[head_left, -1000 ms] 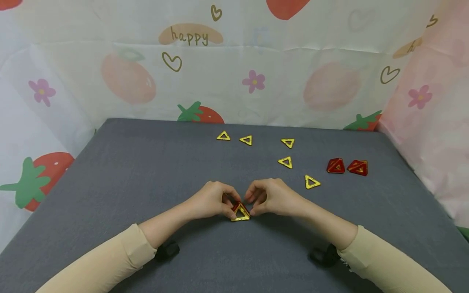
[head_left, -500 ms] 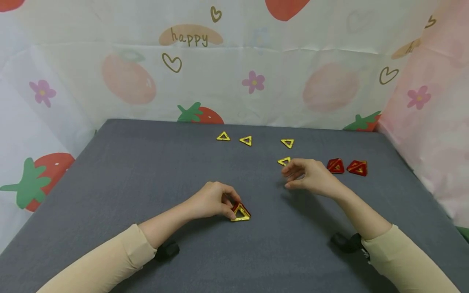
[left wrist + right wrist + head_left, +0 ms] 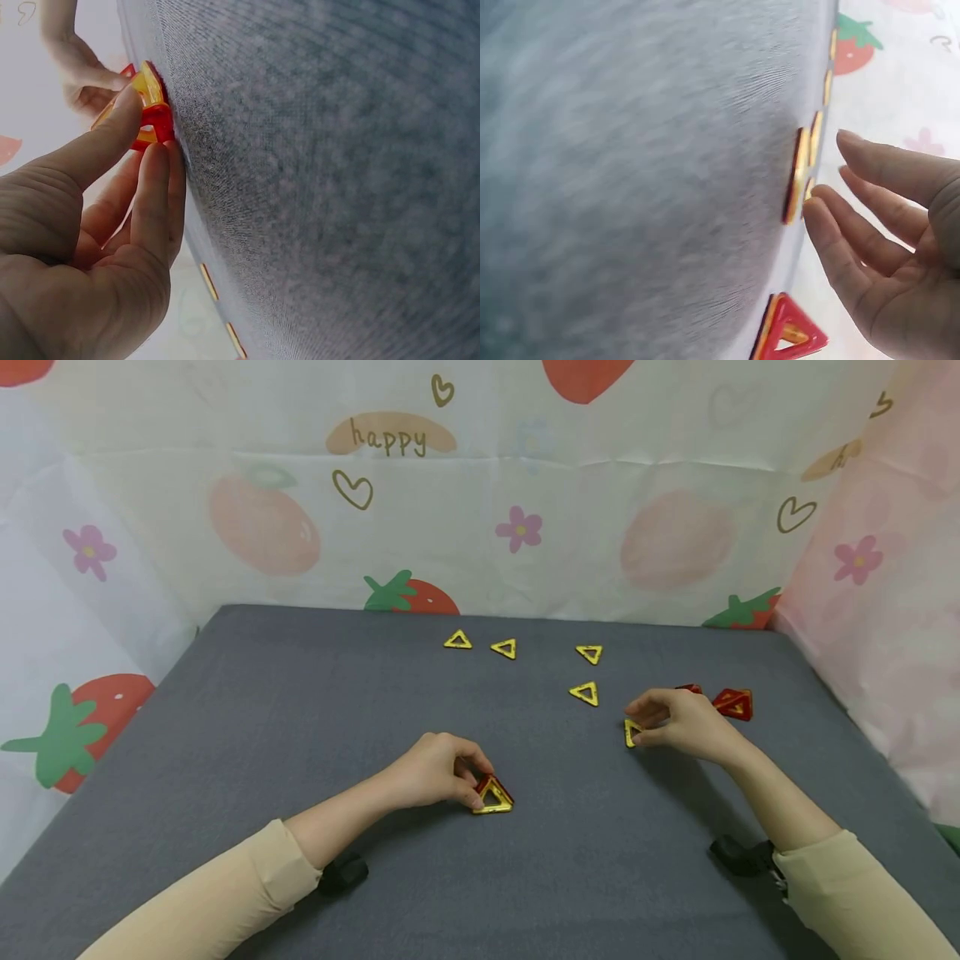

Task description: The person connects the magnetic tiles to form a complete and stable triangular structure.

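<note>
My left hand (image 3: 429, 774) pinches a small red and yellow pyramid (image 3: 492, 797) of triangular magnetic tiles that stands on the cloth. In the left wrist view, the thumb presses one face of this pyramid (image 3: 156, 112) and the fingertips lie at its lower side. My right hand (image 3: 693, 722) hovers at a flat yellow triangular magnetic tile (image 3: 629, 734), partly covering it in the head view. Seen from the right wrist, the thumb and fingers are spread beside that tile (image 3: 798, 176), with nothing gripped between them.
More yellow triangular tiles (image 3: 583, 693) lie scattered toward the back of the grey table (image 3: 315, 693). Two red pyramids stand at the right: one (image 3: 735, 703) in plain sight, the other (image 3: 692, 688) mostly behind my right hand. A printed curtain (image 3: 517, 485) hangs behind.
My right hand has left the pyramid and moved right and away from me to the nearest yellow tile. The left hand stays on the pyramid.
</note>
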